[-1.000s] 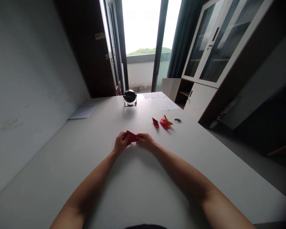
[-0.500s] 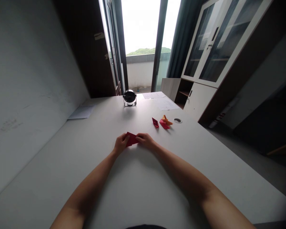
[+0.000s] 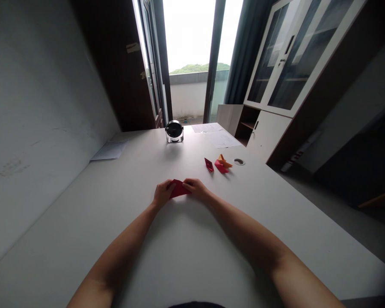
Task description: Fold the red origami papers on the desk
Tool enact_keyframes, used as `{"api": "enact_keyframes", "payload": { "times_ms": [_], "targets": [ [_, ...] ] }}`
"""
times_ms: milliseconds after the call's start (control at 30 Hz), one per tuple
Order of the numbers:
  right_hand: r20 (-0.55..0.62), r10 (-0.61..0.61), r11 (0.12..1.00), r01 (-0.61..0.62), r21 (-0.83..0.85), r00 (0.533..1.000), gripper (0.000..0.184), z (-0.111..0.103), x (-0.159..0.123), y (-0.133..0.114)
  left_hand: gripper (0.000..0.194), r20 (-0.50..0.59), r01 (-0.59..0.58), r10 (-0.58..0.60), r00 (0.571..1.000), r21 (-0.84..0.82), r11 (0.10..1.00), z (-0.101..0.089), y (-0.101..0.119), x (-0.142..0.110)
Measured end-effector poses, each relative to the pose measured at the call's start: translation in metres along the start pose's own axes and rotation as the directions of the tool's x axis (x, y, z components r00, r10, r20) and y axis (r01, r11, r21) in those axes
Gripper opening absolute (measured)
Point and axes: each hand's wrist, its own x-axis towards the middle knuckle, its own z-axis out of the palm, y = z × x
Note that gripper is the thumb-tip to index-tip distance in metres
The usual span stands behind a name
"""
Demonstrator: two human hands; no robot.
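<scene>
Between my two hands is a piece of folded red paper point(image 3: 179, 189), held a little above or against the white table. My left hand point(image 3: 163, 192) grips its left side, thumb on top. On the right side, my right hand point(image 3: 195, 187) pinches the paper with the thumb over its upper face. Fingers beneath the paper are hidden. Beyond my right hand lie a small red folded-paper boat point(image 3: 209, 165) and, beside it, a cluster of red and orange folded-paper pieces point(image 3: 223, 164).
A white table point(image 3: 141, 162) stretches to the window. On it stand a small black-and-silver round device point(image 3: 174, 131), printed sheets point(image 3: 223, 139) and papers point(image 3: 109, 150) by the left wall. A round cable hole point(image 3: 239, 162) sits near the right edge. A cabinet point(image 3: 269, 132) stands beyond.
The red paper has shifted shape between my hands: its lower edge now runs more evenly and reaches further right. Both hands stay nearly in place, still gripping it.
</scene>
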Motion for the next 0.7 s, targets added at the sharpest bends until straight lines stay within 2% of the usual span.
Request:
{"api": "enact_keyframes", "payload": {
  "times_ms": [100, 433, 567, 700],
  "targets": [
    [-0.012, -0.002, 1.000, 0.002, -0.002, 1.000, 0.035, 0.000, 0.000, 0.001, 0.031, 0.004, -0.049, 0.049, 0.999, 0.065, 0.997, 0.000, 0.000, -0.001],
    [-0.002, 0.011, 1.000, -0.011, -0.003, 1.000, 0.037, 0.000, 0.000, 0.004, 0.043, 0.047, -0.006, 0.006, 0.999, -0.006, 1.000, 0.000, -0.008, 0.002],
    [-0.011, -0.001, 1.000, 0.000, -0.012, 1.000, 0.037, -0.001, -0.001, 0.002, 0.043, 0.086, 0.052, -0.042, 0.995, -0.111, 0.993, 0.001, -0.011, 0.004],
    [-0.020, 0.001, 1.000, -0.001, -0.014, 1.000, 0.038, -0.001, -0.001, 0.000, 0.041, 0.199, 0.135, -0.086, 0.976, -0.246, 0.960, 0.002, -0.010, 0.005]
  ]
}}
